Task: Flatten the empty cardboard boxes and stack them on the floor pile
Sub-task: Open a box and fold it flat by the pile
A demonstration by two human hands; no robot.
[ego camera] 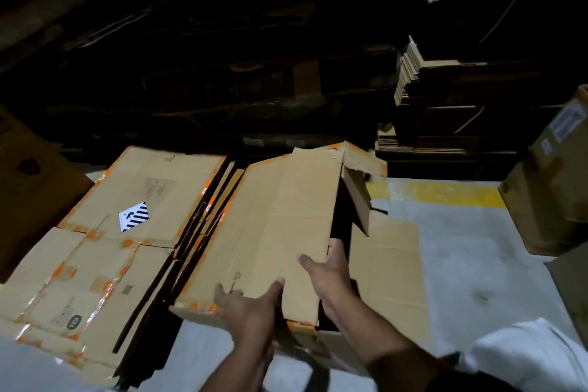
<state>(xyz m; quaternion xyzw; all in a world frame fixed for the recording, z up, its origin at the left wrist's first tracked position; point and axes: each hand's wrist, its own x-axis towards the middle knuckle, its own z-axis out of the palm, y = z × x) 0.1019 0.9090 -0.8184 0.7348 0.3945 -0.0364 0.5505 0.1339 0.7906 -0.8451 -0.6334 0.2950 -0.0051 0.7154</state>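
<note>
Holding a brown, partly flattened cardboard box with orange tape remnants (273,232), we keep both hands at its near end. Our left hand (246,309) lies on the top panel at the near edge, fingers (222,291) spread and nearly straight. Our right hand (329,270) grips the panel's right edge: the thumb lies on top, the remaining fingers curl underneath, out of view. Beyond our fingertips, the box's far flaps (359,175) stand partly open. Left of our left fingers lies the floor pile of flattened brown cartons with orange tape (105,232), bearing a black-and-white striped diamond label (134,216). Right of our right hand, a flat cardboard sheet (388,264) lies on the grey floor (477,248).
</note>
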